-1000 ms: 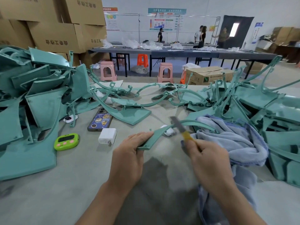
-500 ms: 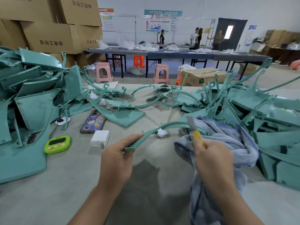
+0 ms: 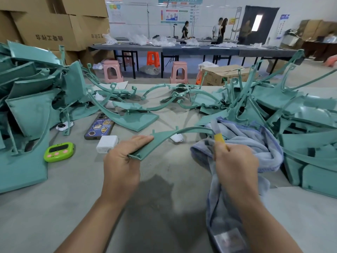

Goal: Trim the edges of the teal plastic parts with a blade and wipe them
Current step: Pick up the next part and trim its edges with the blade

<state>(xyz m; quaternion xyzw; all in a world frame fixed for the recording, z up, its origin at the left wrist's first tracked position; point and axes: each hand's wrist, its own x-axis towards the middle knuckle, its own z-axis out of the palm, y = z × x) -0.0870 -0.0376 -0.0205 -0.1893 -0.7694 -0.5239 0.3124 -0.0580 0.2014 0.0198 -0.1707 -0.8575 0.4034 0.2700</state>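
Gripping curved teal part [image 3: 175, 136], left hand [image 3: 121, 161]; right hand [image 3: 235, 161] clutching yellow-handled blade [image 3: 218, 135]

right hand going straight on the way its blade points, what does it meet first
Likely the thin curved teal plastic part, at its far end; the yellow-handled blade in the right hand seems to touch it, though depth is unclear.

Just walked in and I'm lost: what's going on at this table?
A person is trimming plastic. The left hand holds a curved part by its wide end, while the right hand grips a blade at the part's far end. A cloth is bunched under that hand. Similar parts sit in piles on both sides.
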